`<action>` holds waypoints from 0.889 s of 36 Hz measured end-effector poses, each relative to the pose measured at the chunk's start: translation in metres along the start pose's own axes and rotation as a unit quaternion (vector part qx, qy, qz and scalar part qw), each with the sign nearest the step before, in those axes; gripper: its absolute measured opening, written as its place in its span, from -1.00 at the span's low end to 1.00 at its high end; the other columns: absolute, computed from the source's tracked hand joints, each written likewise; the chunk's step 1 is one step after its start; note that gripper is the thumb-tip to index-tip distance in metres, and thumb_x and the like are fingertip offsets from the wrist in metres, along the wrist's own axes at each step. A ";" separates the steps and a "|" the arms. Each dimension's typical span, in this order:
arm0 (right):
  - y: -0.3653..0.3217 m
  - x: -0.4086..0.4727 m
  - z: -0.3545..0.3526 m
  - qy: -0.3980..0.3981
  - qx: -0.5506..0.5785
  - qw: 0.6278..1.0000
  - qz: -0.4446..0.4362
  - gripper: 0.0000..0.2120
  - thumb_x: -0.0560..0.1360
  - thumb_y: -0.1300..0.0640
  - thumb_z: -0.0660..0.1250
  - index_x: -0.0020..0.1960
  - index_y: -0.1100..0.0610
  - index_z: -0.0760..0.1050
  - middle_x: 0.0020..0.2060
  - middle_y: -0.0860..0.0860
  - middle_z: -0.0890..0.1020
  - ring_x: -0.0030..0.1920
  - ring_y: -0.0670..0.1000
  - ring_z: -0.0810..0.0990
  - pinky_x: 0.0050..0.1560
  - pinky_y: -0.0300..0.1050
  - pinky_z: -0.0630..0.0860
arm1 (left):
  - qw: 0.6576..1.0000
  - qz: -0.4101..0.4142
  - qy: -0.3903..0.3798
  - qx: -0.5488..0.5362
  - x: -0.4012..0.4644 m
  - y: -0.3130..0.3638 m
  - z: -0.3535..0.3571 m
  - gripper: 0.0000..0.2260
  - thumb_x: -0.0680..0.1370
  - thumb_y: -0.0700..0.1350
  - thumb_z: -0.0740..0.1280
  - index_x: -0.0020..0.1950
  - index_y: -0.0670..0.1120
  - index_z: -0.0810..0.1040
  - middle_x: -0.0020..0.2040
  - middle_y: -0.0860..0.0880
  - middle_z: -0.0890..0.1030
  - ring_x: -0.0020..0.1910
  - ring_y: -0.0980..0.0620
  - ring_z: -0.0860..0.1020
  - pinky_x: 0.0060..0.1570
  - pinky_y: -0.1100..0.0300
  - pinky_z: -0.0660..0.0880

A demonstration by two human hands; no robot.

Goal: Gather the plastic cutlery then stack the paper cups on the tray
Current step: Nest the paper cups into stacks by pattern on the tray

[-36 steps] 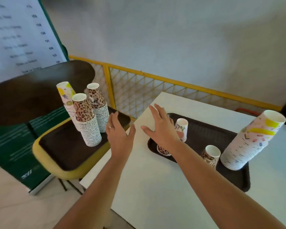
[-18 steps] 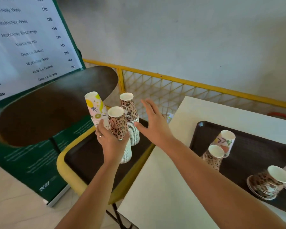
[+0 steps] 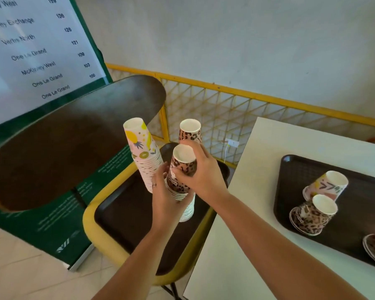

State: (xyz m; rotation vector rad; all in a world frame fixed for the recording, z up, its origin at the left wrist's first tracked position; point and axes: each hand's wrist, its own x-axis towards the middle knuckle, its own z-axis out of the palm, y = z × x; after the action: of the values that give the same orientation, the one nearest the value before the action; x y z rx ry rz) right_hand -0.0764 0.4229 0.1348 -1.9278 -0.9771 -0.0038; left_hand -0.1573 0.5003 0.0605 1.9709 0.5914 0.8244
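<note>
Both hands (image 3: 195, 176) grip the leopard cup stack (image 3: 181, 180).

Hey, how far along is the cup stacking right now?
Done: three tall stacks stand on the chair tray, including the yellow stack and the far leopard stack. In hand: both the left hand and the right hand grip the near leopard stack. Left: loose cups on the table tray are still unstacked. No cutlery is in view.
</note>
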 end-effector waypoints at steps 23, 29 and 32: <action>-0.002 -0.016 -0.013 0.027 0.050 0.998 0.023 -0.41 0.35 0.08 0.48 0.32 -0.01 0.34 0.16 -0.09 0.53 0.12 -0.25 0.46 0.04 -0.56 0.39 | 0.992 -0.112 -0.051 0.016 -0.013 -0.081 0.010 -0.22 0.13 -0.14 0.64 0.29 -0.05 0.40 0.14 0.03 0.55 0.19 0.03 0.51 0.15 -0.06 0.54; 0.013 -0.062 -0.099 0.139 0.051 0.988 0.046 -0.35 0.32 0.01 0.48 0.29 -0.19 0.23 0.01 -0.44 0.44 0.09 -0.40 0.44 0.03 -0.52 0.43 | 0.989 -0.025 -0.149 0.003 -0.032 -0.016 0.062 -0.19 0.10 0.10 0.57 0.30 -0.04 0.39 0.14 0.03 0.55 0.19 0.01 0.52 0.09 -0.03 0.57; 0.009 -0.061 -0.108 0.160 0.069 0.984 0.046 -0.32 0.31 0.03 0.50 0.31 -0.14 0.23 0.01 -0.48 0.43 0.10 -0.40 0.44 0.05 -0.49 0.44 | 0.988 -0.009 -0.154 -0.006 -0.033 -0.011 0.065 -0.19 0.09 0.05 0.59 0.29 0.00 0.39 0.14 0.06 0.55 0.18 0.02 0.52 0.10 0.00 0.56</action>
State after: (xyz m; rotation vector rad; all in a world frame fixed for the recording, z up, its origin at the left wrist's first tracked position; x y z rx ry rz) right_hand -0.0721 0.3031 0.1654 -1.7743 -0.6565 -0.1835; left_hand -0.1318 0.4473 0.0159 2.0270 0.4203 0.4966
